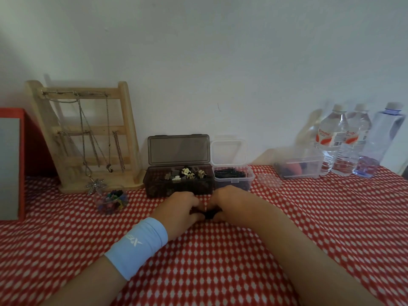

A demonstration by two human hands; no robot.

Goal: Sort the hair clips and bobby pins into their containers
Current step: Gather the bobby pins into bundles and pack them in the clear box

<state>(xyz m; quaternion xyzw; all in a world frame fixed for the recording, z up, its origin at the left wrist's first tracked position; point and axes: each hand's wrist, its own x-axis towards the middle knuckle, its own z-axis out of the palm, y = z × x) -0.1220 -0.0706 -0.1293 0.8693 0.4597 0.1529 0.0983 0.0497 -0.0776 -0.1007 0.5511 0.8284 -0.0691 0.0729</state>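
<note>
My left hand point(180, 209) and my right hand point(223, 202) meet on the red patterned cloth, fingers curled around a small dark pile point(209, 214) of clips or pins between them; most of it is hidden. Just behind the hands stands a dark smoky box point(178, 184) with its lid up, holding several small cream and brown hair clips point(187, 172). To its right is a small clear box point(234, 180), lid open, filled with black bobby pins point(230, 173).
A wooden jewellery stand point(88, 138) with chains stands at back left, beside a red-framed mirror point(11, 164). A clear cup of coloured clips point(112, 200) sits left of my hands. A frosted box point(300, 165), a round lid point(269, 180) and three water bottles point(344, 140) are at right.
</note>
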